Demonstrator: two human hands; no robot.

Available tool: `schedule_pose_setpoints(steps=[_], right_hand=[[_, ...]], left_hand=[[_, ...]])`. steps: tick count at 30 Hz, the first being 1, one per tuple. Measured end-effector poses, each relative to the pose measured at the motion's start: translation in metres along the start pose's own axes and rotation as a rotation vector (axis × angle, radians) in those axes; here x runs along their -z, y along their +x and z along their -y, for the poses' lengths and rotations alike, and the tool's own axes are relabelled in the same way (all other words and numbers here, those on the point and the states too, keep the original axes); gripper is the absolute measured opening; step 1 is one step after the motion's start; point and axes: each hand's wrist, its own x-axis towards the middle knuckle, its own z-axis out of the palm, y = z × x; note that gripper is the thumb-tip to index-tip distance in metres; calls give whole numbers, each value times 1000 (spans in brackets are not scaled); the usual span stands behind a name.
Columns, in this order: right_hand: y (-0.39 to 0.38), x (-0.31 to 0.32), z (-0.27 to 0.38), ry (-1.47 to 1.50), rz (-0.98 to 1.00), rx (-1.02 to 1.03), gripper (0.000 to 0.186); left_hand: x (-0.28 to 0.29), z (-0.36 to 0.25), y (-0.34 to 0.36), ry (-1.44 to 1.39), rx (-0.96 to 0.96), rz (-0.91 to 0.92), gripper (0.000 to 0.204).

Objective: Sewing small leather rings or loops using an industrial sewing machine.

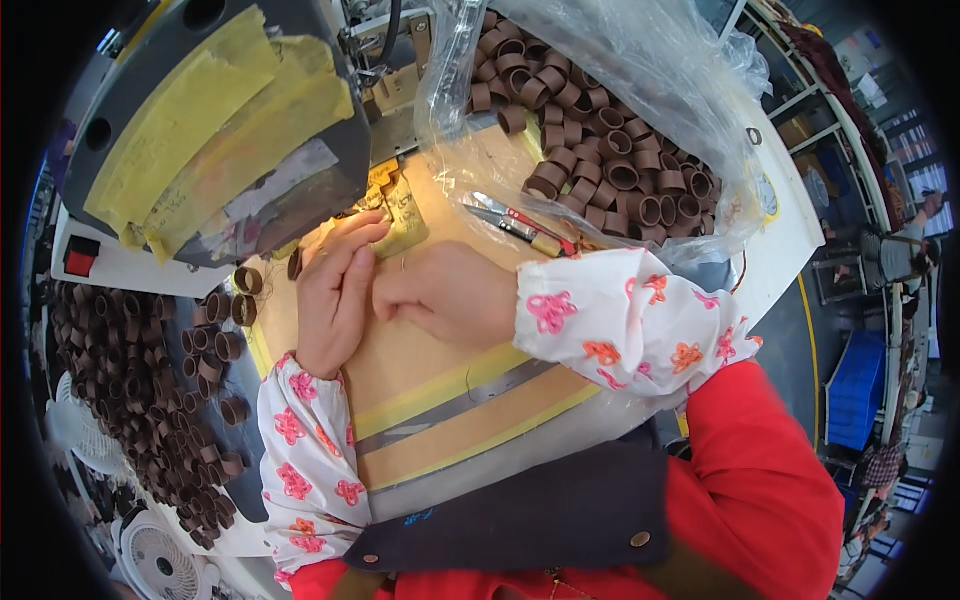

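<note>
My left hand [338, 295] lies at the work area of a sewing machine, fingers stretched forward and thumb raised, with its palm side hidden. A short brown tube-shaped ring [295, 263] shows just beyond its outer edge. Close beside it on the tan work board [430, 365], my right hand [450, 290] is curled, thumb and fingers drawn together; whatever they pinch is hidden. Yellow-taped metal parts [400, 215] sit just beyond both hands. The grey machine head [230, 140], patched with yellow tape, covers the spot past my left fingertips.
A clear plastic bag [640, 80] spills many brown rings [620, 175] at the back right. Red-handled snips [520, 225] lie before it. More brown rings [130, 370] heap along the left, beside a white fan [160, 560]. A red switch [80, 257] is at the machine's left.
</note>
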Motion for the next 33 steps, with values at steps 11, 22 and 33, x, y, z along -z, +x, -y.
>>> schedule_pose_setpoints(steps=[11,22,33], right_hand=[[20,22,-28,27,-93,-122,7],[28,15,-42,28,-280,-188,2],[31,13,-45,-100,-307,-60,5]], left_hand=[[21,8,-2,291,147,158,17],[-2,18,10,258,287,-69,21],[-3,25,12,273,255,-70,19]])
